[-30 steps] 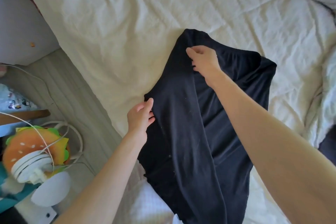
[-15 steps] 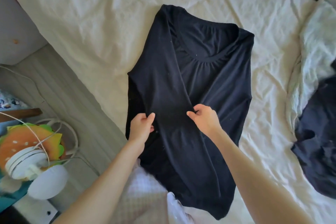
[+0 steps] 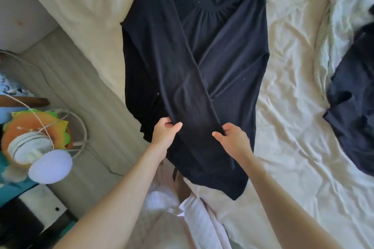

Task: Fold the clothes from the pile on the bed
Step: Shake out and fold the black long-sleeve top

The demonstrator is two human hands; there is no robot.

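A black long-sleeved top (image 3: pixel 222 50) lies spread on the cream bed (image 3: pixel 293 127), one sleeve (image 3: pixel 182 79) folded diagonally across it. The left hand (image 3: pixel 165 132) and right hand (image 3: pixel 234 139) each pinch that sleeve's cuff end. Another dark garment (image 3: pixel 356 95) lies well apart to the right.

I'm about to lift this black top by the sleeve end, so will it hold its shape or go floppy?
Likely floppy: the black top lies in soft creases, and its sleeve drapes limply across the body. It probably weighs little, since the left hand and right hand hold the sleeve end by a fingertip grip. Lifted there, the rest would probably sag and unfold.
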